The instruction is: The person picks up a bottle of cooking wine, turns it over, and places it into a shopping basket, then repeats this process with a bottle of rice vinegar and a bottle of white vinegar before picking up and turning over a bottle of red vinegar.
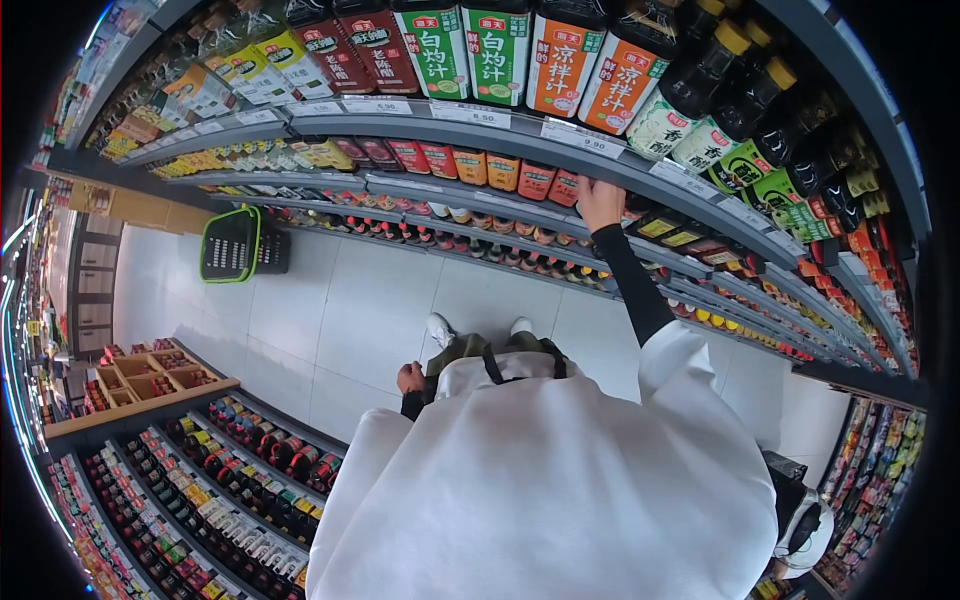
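Note:
My right hand (601,204) reaches into the second shelf from the top, just under the front edge of the upper shelf. Its fingertips are partly hidden there, beside a red-orange labelled bottle (564,187); I cannot make out whether they grip it. Low at my side hangs my left hand (411,377), its fingers curled in and nothing visible in them. Above my right hand, bottles with orange labels (617,85) and green-and-white labels (498,55) stand upright on the upper shelf.
A black basket with a green rim (204,262) sits on the tiled floor (345,300) at the left. Behind me, bottles fill another shelf unit (250,480) with a wooden compartment display (140,385). At lower right is part of another person with a white cap (812,540).

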`<control>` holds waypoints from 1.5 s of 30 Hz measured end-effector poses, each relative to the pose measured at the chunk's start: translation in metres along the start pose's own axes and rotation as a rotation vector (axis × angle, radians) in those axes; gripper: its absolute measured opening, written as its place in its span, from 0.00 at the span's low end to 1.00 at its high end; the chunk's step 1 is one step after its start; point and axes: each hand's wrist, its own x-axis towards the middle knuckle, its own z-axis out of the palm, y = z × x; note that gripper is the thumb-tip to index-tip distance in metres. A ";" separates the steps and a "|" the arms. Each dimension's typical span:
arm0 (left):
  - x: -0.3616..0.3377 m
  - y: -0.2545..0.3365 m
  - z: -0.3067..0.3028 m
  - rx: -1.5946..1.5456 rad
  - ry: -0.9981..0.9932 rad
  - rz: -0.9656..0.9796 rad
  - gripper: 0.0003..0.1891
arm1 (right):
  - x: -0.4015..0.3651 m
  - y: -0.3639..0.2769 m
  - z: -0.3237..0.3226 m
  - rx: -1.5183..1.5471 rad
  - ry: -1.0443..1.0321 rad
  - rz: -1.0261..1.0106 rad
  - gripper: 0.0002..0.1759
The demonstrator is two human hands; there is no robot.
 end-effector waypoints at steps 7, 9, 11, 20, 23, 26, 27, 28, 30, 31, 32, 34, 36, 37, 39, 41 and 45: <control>-0.006 -0.022 0.006 0.054 -0.059 -0.058 0.20 | 0.021 0.018 0.025 -0.248 0.075 -0.084 0.21; -0.007 -0.022 0.009 0.038 -0.061 -0.057 0.20 | 0.023 0.023 0.032 -0.364 0.089 -0.105 0.23; -0.006 -0.021 0.012 0.032 -0.066 -0.048 0.19 | 0.026 0.028 0.034 -0.290 0.011 -0.052 0.23; 0.008 0.004 0.010 0.011 -0.071 -0.014 0.18 | 0.017 0.012 0.019 -0.283 -0.009 -0.041 0.24; 0.016 -0.002 0.017 0.016 -0.108 -0.037 0.18 | 0.014 0.013 0.017 -0.239 0.015 -0.051 0.23; 0.008 0.004 0.012 0.003 -0.126 -0.035 0.18 | 0.008 -0.002 0.001 -0.141 -0.032 -0.032 0.23; 0.006 0.002 0.013 -0.002 -0.091 -0.013 0.19 | 0.005 -0.009 -0.007 -0.101 -0.065 -0.023 0.24; 0.004 -0.001 0.014 -0.006 -0.057 0.006 0.19 | 0.001 -0.011 -0.010 -0.093 -0.085 0.011 0.23; 0.000 -0.003 0.011 0.042 -0.087 -0.012 0.19 | -0.009 -0.014 -0.018 -0.081 -0.129 0.077 0.22; -0.002 -0.004 0.010 0.064 -0.103 -0.023 0.19 | -0.015 -0.023 -0.027 -0.080 -0.148 0.120 0.21; -0.004 -0.005 0.010 0.075 -0.107 -0.030 0.19 | -0.022 -0.024 -0.028 -0.043 -0.042 0.058 0.20; -0.007 -0.008 0.008 0.094 -0.112 -0.046 0.19 | -0.036 -0.030 -0.031 0.035 0.167 -0.067 0.20; -0.010 -0.009 0.003 0.094 -0.097 -0.035 0.19 | -0.051 -0.039 -0.035 0.244 0.115 -0.049 0.21; -0.010 -0.010 0.002 0.095 -0.091 -0.030 0.19 | -0.059 -0.041 -0.034 0.312 0.087 -0.053 0.21; -0.010 -0.013 0.000 0.084 -0.084 -0.022 0.19 | -0.063 -0.046 -0.030 0.349 0.010 -0.057 0.22; -0.009 -0.017 -0.004 0.080 -0.074 -0.009 0.19 | -0.057 -0.044 -0.011 0.250 0.104 -0.120 0.23; -0.014 -0.015 -0.016 0.031 -0.043 -0.011 0.19 | -0.034 -0.054 0.011 0.243 0.059 -0.066 0.19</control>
